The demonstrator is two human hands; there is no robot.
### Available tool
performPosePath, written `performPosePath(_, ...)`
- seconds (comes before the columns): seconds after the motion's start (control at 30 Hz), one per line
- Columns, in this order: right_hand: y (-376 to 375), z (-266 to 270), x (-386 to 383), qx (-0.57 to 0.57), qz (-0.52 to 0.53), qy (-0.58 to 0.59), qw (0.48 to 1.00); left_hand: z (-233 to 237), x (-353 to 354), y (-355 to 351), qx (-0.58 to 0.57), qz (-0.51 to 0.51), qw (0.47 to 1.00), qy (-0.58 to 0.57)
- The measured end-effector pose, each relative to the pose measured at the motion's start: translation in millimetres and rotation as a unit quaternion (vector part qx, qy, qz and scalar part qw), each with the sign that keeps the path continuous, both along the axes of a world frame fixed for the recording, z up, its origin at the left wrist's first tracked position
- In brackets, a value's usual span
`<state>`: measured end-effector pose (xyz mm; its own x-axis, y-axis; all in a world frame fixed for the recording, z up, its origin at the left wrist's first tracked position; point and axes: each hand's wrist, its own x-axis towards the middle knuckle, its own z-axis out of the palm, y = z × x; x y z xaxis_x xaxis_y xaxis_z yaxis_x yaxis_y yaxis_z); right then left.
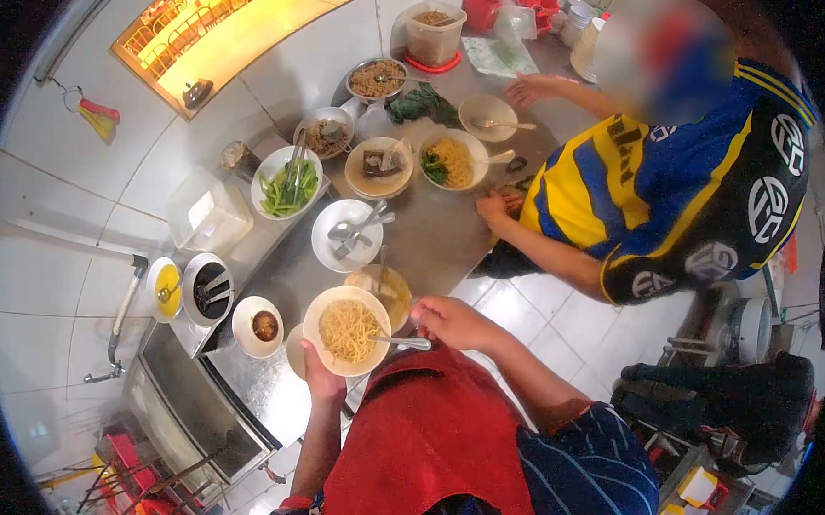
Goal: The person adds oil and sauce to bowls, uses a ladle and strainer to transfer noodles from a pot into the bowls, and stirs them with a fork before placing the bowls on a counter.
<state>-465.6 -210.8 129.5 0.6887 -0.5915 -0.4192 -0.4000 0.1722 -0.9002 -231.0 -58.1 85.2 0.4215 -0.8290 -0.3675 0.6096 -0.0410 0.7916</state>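
Note:
My left hand [323,375] is closed around the near-left rim of a pale bowl of noodles [350,332], held up in front of my red apron. Inside the bowl rests a metal spoon [400,342], its handle sticking out over the right rim. Just above the handle's end is my right hand [451,322], fingers curled together; what they hold, if anything, is hidden. Partly covered behind the noodles, a bowl of yellowish broth [394,298] has a spoon in it. To the left sits a small bowl of dark brown sauce [260,328].
A plate of spoons [347,236], greens with tongs [289,183], and another noodle bowl [454,160] stand on the steel counter [441,236]. Dark sauce [208,290] and yellow liquid [164,290] sit left. A co-worker [655,185] in a yellow-blue shirt stands at the right.

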Motion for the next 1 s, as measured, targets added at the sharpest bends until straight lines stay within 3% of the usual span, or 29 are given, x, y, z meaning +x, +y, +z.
performPosePath(0.4,9.8,5.5,3.8,-0.041,0.032,-0.024,0.998,2.4,-3.3,-3.2,0.013,-0.021,0.999,0.022)
performPosePath(0.47,12.2,21.1,10.6,0.026,0.041,-0.028,0.998,-18.2,0.6,-2.0,-0.011,-0.015,1.0,0.019)
performPosePath(0.53,13.8,11.8,15.2,-0.01,0.075,-0.001,0.997,-15.0,0.5,-4.2,0.011,-0.049,0.999,-0.019)
performPosePath(0.6,17.1,17.9,15.8,-0.002,0.062,-0.006,0.998,-2.8,-8.9,-9.9,0.0,-0.021,1.0,0.011)
performPosePath(0.7,16.8,17.7,19.6,-0.107,0.074,0.016,0.991,-18.4,-6.8,-12.2,0.005,-0.001,1.0,-0.008)
performPosePath(0.87,15.5,5.8,24.6,-0.115,0.068,0.005,0.991,8.6,-10.8,-17.7,-0.019,-0.05,0.999,0.004)
performPosePath(1.0,16.0,3.8,23.4,-0.146,0.061,-0.005,0.987,4.3,-9.7,-19.9,-0.024,-0.051,0.998,-0.015)
